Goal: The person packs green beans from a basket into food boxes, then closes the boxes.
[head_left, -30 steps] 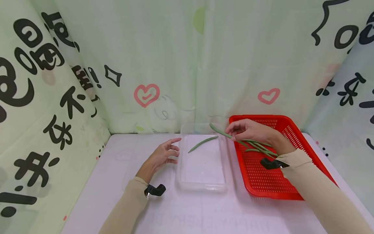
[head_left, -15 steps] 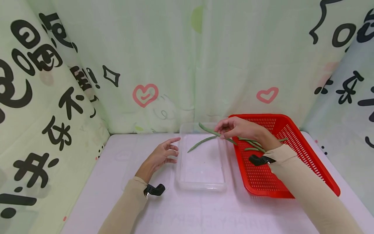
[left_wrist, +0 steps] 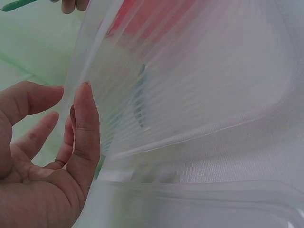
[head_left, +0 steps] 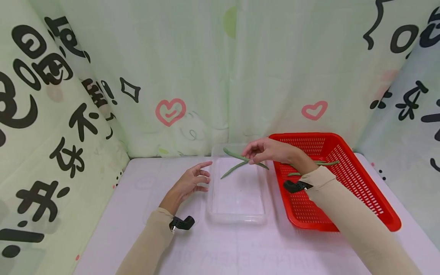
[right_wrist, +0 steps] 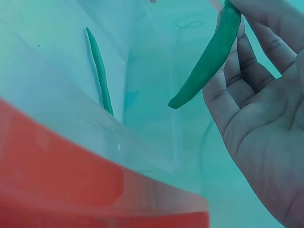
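Just right of the frame's centre, the right hand [head_left: 266, 150] pinched a green bean [head_left: 245, 158] over the clear tray [head_left: 237, 214] (another bean [head_left: 234, 169] already lay inside). The left hand [head_left: 190, 183], fingers relaxed and holding nothing, rested beside the tray's left wall.

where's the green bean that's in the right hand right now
In the head view the green bean is pinched by the right hand, over the clear tray's far end, left of the red basket.
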The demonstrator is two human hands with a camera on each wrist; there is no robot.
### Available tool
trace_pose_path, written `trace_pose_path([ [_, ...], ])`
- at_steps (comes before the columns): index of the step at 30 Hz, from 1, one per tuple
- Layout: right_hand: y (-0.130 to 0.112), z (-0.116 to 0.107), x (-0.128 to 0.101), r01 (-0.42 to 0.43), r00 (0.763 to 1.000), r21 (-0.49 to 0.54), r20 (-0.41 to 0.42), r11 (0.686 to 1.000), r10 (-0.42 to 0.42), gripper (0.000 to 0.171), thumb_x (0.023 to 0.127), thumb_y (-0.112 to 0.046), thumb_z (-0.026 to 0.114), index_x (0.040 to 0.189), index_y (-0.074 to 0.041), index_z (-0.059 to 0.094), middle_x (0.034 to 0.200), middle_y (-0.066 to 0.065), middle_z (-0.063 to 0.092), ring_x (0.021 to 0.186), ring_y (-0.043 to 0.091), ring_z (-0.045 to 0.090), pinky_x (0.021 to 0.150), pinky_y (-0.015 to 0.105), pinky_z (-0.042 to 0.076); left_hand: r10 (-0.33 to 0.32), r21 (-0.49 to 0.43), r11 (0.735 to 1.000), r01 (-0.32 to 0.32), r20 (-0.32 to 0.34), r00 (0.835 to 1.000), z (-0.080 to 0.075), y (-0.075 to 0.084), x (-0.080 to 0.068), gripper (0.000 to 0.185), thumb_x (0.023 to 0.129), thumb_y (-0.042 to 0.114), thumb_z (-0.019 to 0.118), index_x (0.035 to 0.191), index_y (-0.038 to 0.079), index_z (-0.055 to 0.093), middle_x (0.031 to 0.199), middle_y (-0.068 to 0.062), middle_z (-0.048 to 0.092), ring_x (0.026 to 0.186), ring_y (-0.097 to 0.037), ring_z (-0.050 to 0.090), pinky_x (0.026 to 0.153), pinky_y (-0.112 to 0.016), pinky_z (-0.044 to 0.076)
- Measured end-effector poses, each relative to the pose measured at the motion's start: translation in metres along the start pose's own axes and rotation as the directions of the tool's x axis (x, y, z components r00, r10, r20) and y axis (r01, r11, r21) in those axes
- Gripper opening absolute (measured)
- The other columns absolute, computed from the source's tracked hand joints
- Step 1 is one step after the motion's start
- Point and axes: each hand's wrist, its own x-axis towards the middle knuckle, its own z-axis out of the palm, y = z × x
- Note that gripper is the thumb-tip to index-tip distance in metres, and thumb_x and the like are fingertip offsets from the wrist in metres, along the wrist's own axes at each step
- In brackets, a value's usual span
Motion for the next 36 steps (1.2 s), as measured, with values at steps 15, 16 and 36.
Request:
trace_pose_path([
  [15,0.003,-0.007,-0.01,0.028,0.999,0.002,-0.029,1.0,-0.028,0.03,0.094,-0.01,0.071,0.123,-0.004,0.067,0.112,0.013,0.066,0.103,0.029,0.06,0.088,0.031,0.055,0.01,-0.002,1.0,-0.01,0.017,1.0,0.002,0.001,0.0,0.066,0.092,-0.003,0.063,0.151,0.023,0.05,0.109,-0.008,0.054,0.091,-0.019,0.06,0.072,-0.034,0.061],
  [16,0.004,-0.008,-0.012,0.02,0.999,0.001,-0.036,1.0,-0.02,0.03,0.094,-0.01,0.071,0.124,-0.004,0.067,0.112,0.013,0.066,0.103,0.028,0.061,0.089,0.031,0.056,0.008,-0.003,1.0,-0.008,0.015,1.0,0.002,0.002,-0.001,0.066,0.092,-0.003,0.063,0.151,0.023,0.05,0.109,-0.008,0.054,0.091,-0.019,0.06,0.072,-0.034,0.061],
  [36,0.029,-0.027,-0.068,-0.072,0.99,-0.029,-0.121,0.997,0.068,0.037,0.094,-0.016,0.073,0.129,-0.005,0.064,0.121,0.017,0.066,0.106,0.032,0.064,0.09,0.031,0.058,0.003,0.01,1.0,-0.003,0.001,1.0,0.001,0.002,-0.002,0.063,0.093,-0.001,0.065,0.149,0.025,0.052,0.111,-0.009,0.055,0.094,-0.023,0.06,0.074,-0.035,0.062],
])
